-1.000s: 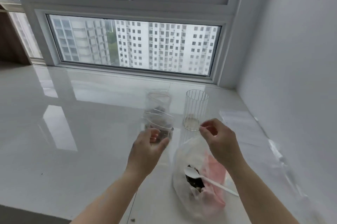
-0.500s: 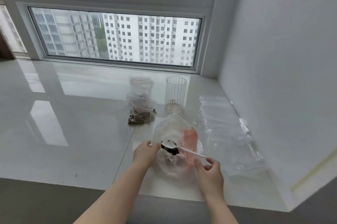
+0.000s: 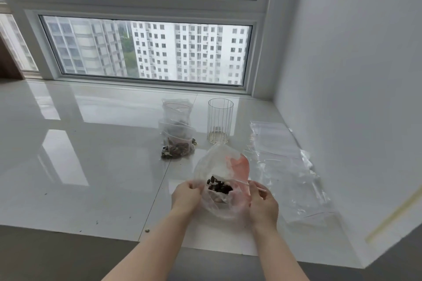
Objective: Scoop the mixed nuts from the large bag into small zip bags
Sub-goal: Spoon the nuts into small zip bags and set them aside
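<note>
I see a glossy white sill (image 3: 96,166) carrying a stack of empty zip bags (image 3: 283,166) by the wall. The large nut bag (image 3: 219,166) sits near the front edge, dark nuts (image 3: 219,186) inside. Behind it — filled small bags (image 3: 178,143) and a ribbed glass (image 3: 220,120). My left hand (image 3: 186,196) pinches the bag's rim; my right hand (image 3: 262,205) grips the opposite rim — a white spoon handle (image 3: 260,188) shows at its fingers.

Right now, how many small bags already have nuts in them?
2 that I can tell: a front bag and a rear bag directly behind, left of the ribbed glass. More may be hidden.
</note>
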